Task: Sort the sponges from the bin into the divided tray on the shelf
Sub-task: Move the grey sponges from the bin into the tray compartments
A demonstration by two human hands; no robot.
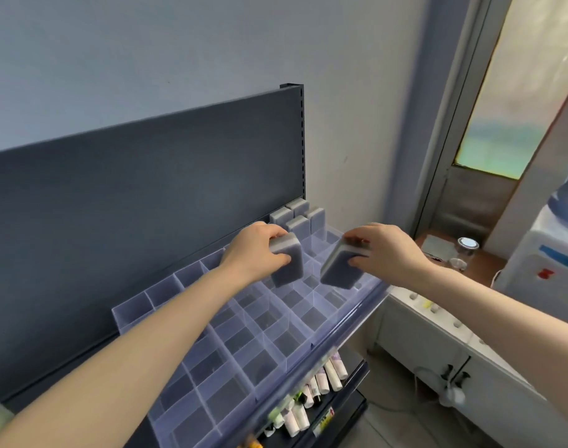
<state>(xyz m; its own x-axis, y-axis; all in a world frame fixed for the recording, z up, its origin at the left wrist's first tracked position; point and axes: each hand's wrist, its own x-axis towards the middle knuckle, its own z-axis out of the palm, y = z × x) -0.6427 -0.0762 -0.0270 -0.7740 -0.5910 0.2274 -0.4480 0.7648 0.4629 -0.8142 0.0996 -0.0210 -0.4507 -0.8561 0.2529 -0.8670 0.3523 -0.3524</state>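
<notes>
A clear divided tray (269, 347) with many square compartments lies on the top shelf. Several grey sponges (297, 218) stand upright in its far right compartments. My left hand (255, 250) grips a grey sponge (287, 263) from above and holds it upright over the tray's far middle. My right hand (386, 247) holds another grey sponge (339, 270), tilted, over the tray's right edge. The bin is out of view.
A dark back panel (146, 195) rises behind the tray. Tubes (321, 379) lie on the lower shelf. To the right stand a white cabinet (437, 334), a water dispenser (554, 240) and a door (489, 130).
</notes>
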